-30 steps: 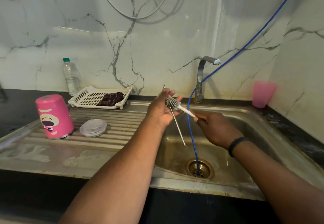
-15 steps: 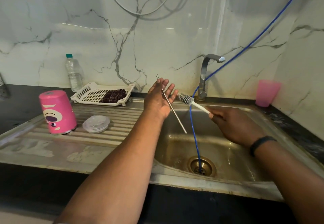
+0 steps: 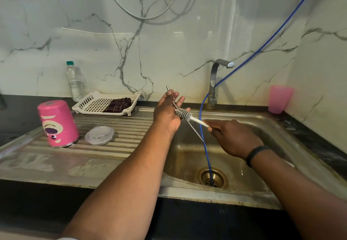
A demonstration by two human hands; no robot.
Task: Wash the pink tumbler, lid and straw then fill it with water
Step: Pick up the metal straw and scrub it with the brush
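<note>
The pink tumbler (image 3: 58,123) stands upside down on the steel drainboard at left, and its clear lid (image 3: 99,135) lies flat beside it. Above the sink's left edge, my left hand (image 3: 166,114) holds the thin metal straw (image 3: 195,131) against its palm. The fingers point up and the thumb is hidden. The straw runs from above the fingertips down toward the basin. My right hand (image 3: 232,138) grips the white handle of a small bristle brush (image 3: 183,114), whose bristles touch the straw at my left palm.
A steel faucet (image 3: 214,82) stands behind the sink basin (image 3: 262,127), with no water running. A blue hose (image 3: 205,146) hangs down into the drain (image 3: 213,177). A white tray (image 3: 90,104) holding a dark cloth, a plastic bottle (image 3: 75,82) and a pink cup (image 3: 279,99) line the back.
The brush pulled back to the right off the straw, then came back to my left palm. My left hand's fingers straightened and the straw stayed in it.
</note>
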